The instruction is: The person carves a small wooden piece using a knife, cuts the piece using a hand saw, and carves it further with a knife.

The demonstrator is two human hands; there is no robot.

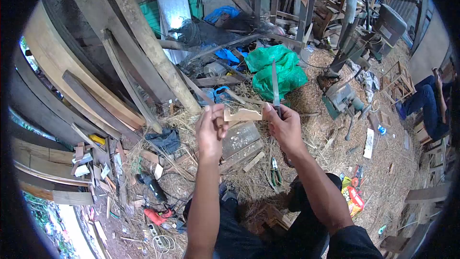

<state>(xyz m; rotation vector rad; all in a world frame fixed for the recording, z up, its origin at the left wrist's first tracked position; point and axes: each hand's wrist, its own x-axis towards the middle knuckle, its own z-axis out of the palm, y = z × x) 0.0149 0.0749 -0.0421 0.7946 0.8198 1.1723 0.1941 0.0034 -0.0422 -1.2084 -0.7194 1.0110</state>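
My right hand [286, 127] is closed around the handle of a knife [275, 84], its blade pointing up. The thumb of that hand also pins one end of a thin tan piece [244, 114] with a wavy, uneven upper edge. At the other end of this piece is my left hand [210, 132], with its fingers curled in. A narrow strip [197, 88] overlaps its fingertips, and I cannot tell what the fingers grip. Below both hands sits a worn wooden block [241, 140]. Pliers with green handles [275, 175] lie on the ground under my right wrist.
A green plastic bag [275, 72] lies ahead. A bench vise [342, 100] stands to the right, near a seated person [428, 100]. Long curved boards [62, 57] lean at the left. An angle grinder [152, 187] and a red power tool [155, 216] rest on the littered ground.
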